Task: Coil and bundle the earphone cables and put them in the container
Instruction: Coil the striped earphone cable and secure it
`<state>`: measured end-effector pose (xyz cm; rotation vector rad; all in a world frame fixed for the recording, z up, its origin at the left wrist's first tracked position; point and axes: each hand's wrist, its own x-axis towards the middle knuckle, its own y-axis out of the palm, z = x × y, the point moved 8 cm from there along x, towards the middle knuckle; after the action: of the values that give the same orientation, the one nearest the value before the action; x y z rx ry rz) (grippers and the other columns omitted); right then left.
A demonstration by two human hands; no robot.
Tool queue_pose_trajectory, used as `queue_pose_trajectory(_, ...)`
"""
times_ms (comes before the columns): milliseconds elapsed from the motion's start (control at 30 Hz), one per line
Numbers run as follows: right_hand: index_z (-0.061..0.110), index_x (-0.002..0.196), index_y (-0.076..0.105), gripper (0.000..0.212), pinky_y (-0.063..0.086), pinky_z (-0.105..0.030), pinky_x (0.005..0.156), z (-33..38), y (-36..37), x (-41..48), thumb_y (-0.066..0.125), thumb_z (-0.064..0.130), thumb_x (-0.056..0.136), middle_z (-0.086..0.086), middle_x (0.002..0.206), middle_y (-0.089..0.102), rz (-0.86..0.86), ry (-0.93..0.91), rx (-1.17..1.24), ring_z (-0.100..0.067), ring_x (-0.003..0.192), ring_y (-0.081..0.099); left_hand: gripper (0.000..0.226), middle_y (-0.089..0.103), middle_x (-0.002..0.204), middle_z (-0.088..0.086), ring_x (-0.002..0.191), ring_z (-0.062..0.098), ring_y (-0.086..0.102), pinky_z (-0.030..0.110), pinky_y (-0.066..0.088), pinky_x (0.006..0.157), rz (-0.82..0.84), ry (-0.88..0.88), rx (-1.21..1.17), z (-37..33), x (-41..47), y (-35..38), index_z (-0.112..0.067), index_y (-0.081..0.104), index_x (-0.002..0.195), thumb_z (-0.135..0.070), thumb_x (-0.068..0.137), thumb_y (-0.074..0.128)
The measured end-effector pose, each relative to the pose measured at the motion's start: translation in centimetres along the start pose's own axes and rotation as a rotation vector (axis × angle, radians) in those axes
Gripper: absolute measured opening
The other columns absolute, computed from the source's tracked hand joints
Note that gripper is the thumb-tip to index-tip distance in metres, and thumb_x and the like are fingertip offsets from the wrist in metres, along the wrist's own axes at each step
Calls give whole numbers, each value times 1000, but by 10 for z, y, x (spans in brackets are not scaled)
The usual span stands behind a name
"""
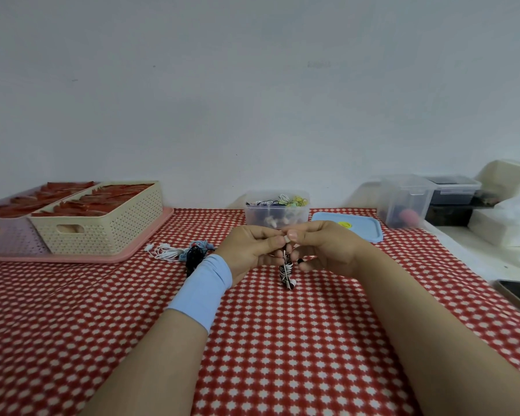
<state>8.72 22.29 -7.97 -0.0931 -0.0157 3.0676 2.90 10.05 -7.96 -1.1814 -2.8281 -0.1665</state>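
A plain white wall rises behind your tabletop (282, 340), which is covered in a red cloth with a white pattern. Your two hands meet over the middle of it. Your left hand (249, 250), with a light blue wristband (204, 292) below it, and your right hand (324, 247) both have their fingers curled in, pinching the top of a black-and-white earphone bundle (286, 271). The bundle hangs down between your palms, wound tight, with an earbud showing at its lower end.

Just behind your hands stands the clear container (276, 213), open and already holding several coiled earphones. Its blue lid (364, 229) lies flat to the right of it. To the left of your left wrist lies a loose pile of earphones (180, 253) in white, blue and black. Farther left, a cream basket (102, 223) sits on a pink tray (102, 259). A clear box (403, 202) stands at the right.
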Motion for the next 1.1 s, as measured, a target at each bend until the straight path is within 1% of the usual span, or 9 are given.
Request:
queue_pose_trajectory(67, 9, 110, 75, 27, 53, -27, 58, 2, -1, 0, 72, 22, 86, -3, 80, 72, -22, -9, -25, -12, 66, 65, 12, 72, 83, 11, 68, 13, 67, 22, 57, 61, -11, 2, 12, 1, 1, -2, -3, 74, 96, -4, 87, 66)
queue_pose_trajectory(233, 18, 95, 79, 21, 48, -25, 56, 6, 0, 1, 75, 30, 79, -3, 84, 73, -56, -72, 31, -13, 64, 63, 12, 71, 87, 10, 71, 14, 67, 23, 59, 63, -26, -18, -39, 1, 4, -2, -4, 73, 98, -4, 90, 63)
queue_pose_trajectory(333, 22, 99, 80, 15, 44, -24, 54, 10, -8, 1, 67, 27, 93, -5, 97, 75, -118, -129, 18, -16, 65, 62, 13, 70, 90, 10, 76, 13, 67, 25, 60, 67, -32, -10, -77, -2, 5, -3, -4, 72, 99, -6, 89, 65)
queue_pose_trajectory(433, 19, 104, 78, 16, 42, -27, 54, 9, -16, 2, 65, 15, 95, -6, 105, 76, -187, -136, -21, -19, 67, 61, 14, 69, 90, 11, 79, 14, 69, 24, 60, 67, -62, -10, -124, -1, 4, -7, -3, 69, 101, -1, 88, 65)
queue_pose_trajectory(567, 17, 103, 77, 16, 41, -23, 49, 10, -13, 2, 66, 10, 94, 1, 96, 77, -199, -143, -197, -14, 61, 62, 24, 71, 98, 6, 82, 13, 70, 25, 60, 71, -42, 21, -146, -3, 5, -7, -7, 68, 109, 4, 88, 64)
queue_pose_trajectory(700, 12, 104, 74, 21, 43, -16, 48, 6, -9, 2, 57, 4, 94, -3, 102, 74, -175, -113, -414, -14, 58, 60, 31, 70, 98, 5, 86, 13, 71, 25, 59, 74, -70, 49, -58, -5, 5, -13, -6, 68, 116, 6, 88, 65)
queue_pose_trajectory(833, 24, 105, 75, 17, 50, -21, 67, -2, 0, 5, 62, 19, 94, -1, 99, 76, -94, -48, -646, -12, 61, 62, 22, 73, 86, 2, 84, 14, 72, 25, 59, 70, -180, 84, 80, -9, 3, -25, -8, 73, 102, 4, 83, 72)
queue_pose_trajectory(967, 34, 103, 77, 27, 48, -24, 84, -3, 12, 3, 74, 53, 83, 15, 96, 74, -27, -34, -768, -1, 90, 65, 21, 73, 80, 2, 71, 12, 73, 23, 59, 66, -267, 100, 171, -13, 2, -30, -8, 75, 99, 1, 81, 76)
queue_pose_trajectory(1100, 18, 83, 77, 54, 46, -30, 69, -10, 17, 12, 78, 69, 69, 0, 70, 67, -74, -17, -885, -9, 68, 60, 20, 72, 85, 5, 72, 14, 73, 23, 59, 65, -272, 110, 234, -15, 1, -30, -11, 75, 98, 0, 81, 76)
